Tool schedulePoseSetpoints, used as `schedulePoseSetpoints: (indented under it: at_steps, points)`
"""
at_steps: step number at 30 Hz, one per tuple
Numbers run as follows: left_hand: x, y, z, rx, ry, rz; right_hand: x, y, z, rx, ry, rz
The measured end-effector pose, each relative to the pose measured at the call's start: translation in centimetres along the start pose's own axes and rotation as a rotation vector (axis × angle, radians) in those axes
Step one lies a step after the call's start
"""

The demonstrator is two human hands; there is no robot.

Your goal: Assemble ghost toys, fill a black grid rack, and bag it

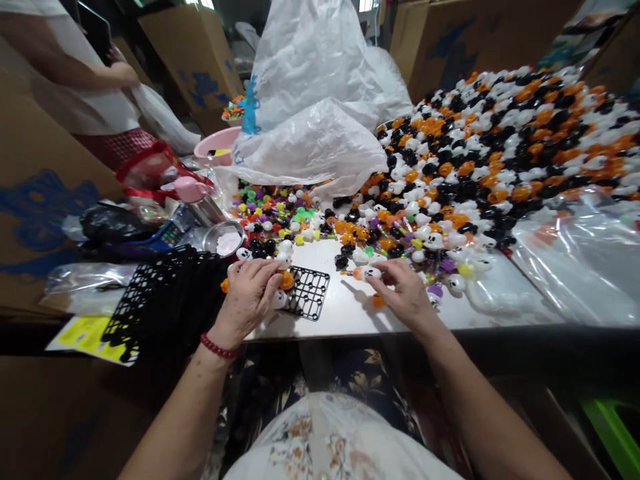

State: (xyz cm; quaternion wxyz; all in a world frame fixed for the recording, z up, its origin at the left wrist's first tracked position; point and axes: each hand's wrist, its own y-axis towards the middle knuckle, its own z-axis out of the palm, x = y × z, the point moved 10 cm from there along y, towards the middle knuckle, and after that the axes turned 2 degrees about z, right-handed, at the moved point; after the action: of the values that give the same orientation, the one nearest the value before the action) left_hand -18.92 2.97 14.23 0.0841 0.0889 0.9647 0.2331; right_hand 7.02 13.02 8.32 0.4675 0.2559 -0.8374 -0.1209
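A black plastic grid [311, 293] lies on the white table near its front edge, its left part covered by small pieces and by my left hand [253, 290]. That hand rests over orange and white pieces, its fingers bent close together; what they grip is hidden. Between the thumb and fingers of my right hand [400, 290] is a white ghost-faced piece [370, 273] with an orange, stick-like end pointing left. An orange piece [379, 301] lies on the table below it. Black pieces [343, 259] sit just beyond, to the left of the ghost piece.
A large heap of orange, black and white pieces [465, 160] fills the right back. Stacked black grids [170, 300] stand at the left, near a metal bowl [224, 239] of white powder. Clear plastic [590, 253] covers the right side. A person [85, 80] stands at the upper left.
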Motion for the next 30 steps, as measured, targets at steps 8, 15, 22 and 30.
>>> schedulePoseSetpoints:
  at_steps: [8, 15, 22, 30]
  points:
    - [-6.8, -1.4, 1.4, 0.070, -0.109, 0.134, 3.3, 0.9, 6.7, 0.096, -0.191, -0.174]
    - [-11.4, -5.1, 11.3, 0.237, -0.160, 0.109, -0.1, -2.3, 12.8, 0.190, -0.428, -0.224]
    - [-10.4, -1.3, 15.8, 0.238, -0.092, 0.035, -0.2, 1.0, 9.3, 0.004, -0.143, -0.222]
    - [-9.7, 0.8, 18.5, 0.355, 0.029, 0.070, -1.5, -7.8, -3.9, -0.247, -0.589, -0.079]
